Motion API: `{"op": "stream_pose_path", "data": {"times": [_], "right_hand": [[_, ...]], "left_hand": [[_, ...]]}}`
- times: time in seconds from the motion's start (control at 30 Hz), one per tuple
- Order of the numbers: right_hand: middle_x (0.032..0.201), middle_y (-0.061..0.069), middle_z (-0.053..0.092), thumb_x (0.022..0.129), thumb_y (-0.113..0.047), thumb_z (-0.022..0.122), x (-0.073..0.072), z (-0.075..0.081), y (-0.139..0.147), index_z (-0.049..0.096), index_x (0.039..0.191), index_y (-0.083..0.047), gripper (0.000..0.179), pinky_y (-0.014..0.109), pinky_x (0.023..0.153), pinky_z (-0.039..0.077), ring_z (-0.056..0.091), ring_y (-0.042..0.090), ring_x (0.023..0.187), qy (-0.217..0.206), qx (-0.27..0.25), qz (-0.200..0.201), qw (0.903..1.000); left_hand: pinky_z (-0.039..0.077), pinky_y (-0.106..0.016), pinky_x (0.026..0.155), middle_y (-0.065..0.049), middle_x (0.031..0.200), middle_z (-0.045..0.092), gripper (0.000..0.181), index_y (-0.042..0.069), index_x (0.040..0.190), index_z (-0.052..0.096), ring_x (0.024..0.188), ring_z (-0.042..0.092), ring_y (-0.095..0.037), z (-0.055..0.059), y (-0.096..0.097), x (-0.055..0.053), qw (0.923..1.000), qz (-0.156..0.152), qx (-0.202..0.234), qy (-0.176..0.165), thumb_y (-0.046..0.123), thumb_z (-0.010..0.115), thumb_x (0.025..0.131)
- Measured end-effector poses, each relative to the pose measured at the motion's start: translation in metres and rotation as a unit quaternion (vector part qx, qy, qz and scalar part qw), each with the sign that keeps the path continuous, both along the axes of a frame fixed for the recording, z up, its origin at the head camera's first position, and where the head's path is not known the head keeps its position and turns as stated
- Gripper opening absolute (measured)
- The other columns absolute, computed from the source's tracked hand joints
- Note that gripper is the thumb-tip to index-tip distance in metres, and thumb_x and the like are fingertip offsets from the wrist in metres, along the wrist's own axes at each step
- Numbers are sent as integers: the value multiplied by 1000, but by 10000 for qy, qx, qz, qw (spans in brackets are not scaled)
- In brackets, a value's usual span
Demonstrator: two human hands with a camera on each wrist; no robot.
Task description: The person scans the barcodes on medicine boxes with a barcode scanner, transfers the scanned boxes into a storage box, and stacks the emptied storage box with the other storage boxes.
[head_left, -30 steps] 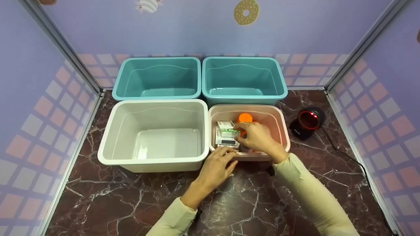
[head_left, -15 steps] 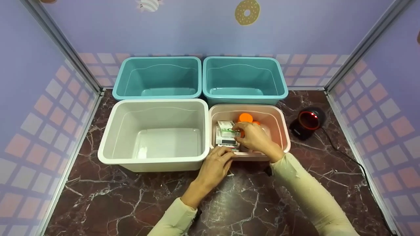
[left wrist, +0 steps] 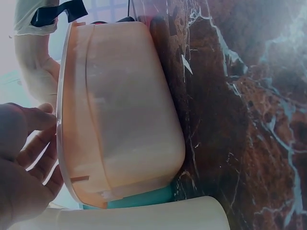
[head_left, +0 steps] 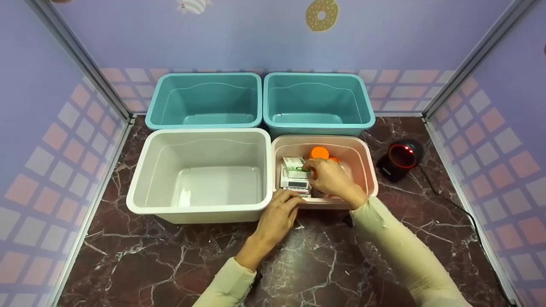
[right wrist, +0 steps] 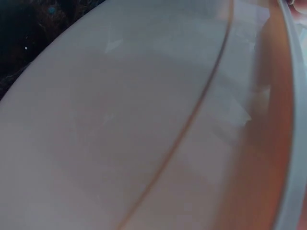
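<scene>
In the head view a pale pink bin (head_left: 370,179) holds small white medicine boxes and bottles with orange caps. My right hand (head_left: 332,179) reaches into it over the near rim. Its thumb and forefinger pinch the right end of a white-and-green box (head_left: 294,165) on top of the others. Below that lies a white box with a dark panel (head_left: 295,183). An orange cap (head_left: 319,153) shows just behind the fingers. My left hand (head_left: 278,215) rests its relaxed fingers on the bin's near left rim. In the left wrist view its fingertips (left wrist: 46,120) meet the rim.
A larger white bin (head_left: 200,210) stands against the pink bin's left side. Two teal bins (head_left: 204,127) are lined up behind, below the wall. On the right a black scanner (head_left: 400,160) glows red, its cable (head_left: 452,204) trailing along the dark marble-patterned table (head_left: 324,264).
My left hand has shifted slightly left along the pink bin's rim. The right hand has barely moved, its wrist drawn a little left; the boxes look unchanged.
</scene>
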State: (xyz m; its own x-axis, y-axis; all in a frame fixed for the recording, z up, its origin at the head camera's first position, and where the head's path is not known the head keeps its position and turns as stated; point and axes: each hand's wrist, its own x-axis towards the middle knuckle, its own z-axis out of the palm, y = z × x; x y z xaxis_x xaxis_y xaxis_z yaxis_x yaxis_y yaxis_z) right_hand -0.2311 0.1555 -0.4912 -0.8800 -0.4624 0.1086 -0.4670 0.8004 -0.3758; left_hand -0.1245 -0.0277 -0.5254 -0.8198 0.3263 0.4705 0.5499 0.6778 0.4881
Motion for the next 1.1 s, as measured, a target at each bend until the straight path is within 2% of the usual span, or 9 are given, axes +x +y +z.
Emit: {"op": "stream_pose_path", "data": {"times": [0.23,0.6,0.83,1.1], "right_hand": [[111,13,74,72,-4,73,-2,-3,-3,73,110,-11,38,49,82,53,68,35,94,-70,4,-54,10000],[108,10,75,75,-2,70,-4,-7,-4,73,109,-10,36,50,79,54,70,35,92,83,-26,-58,9999],[108,14,74,75,-4,72,-7,-5,-2,72,115,-8,40,53,83,54,69,37,93,195,-70,-123,9997],[115,13,73,76,-4,74,-9,-6,-2,72,116,-7,41,53,88,54,68,37,100,84,-110,-225,9997]], "left_hand": [[50,-28,96,3,107,67,23,17,102,75,106,59,-15,-1,0,-1,9998,-31,193,4,2,69,86],[50,-27,95,4,106,65,21,18,102,74,106,59,-15,-4,1,-4,9996,-5,290,-36,4,66,90],[50,-27,94,4,106,65,20,18,102,74,105,58,-15,-6,2,-5,9996,23,277,20,5,65,91],[50,-27,95,4,106,65,20,18,103,74,106,58,-15,-5,2,-5,9997,12,254,-29,5,65,91]]}}
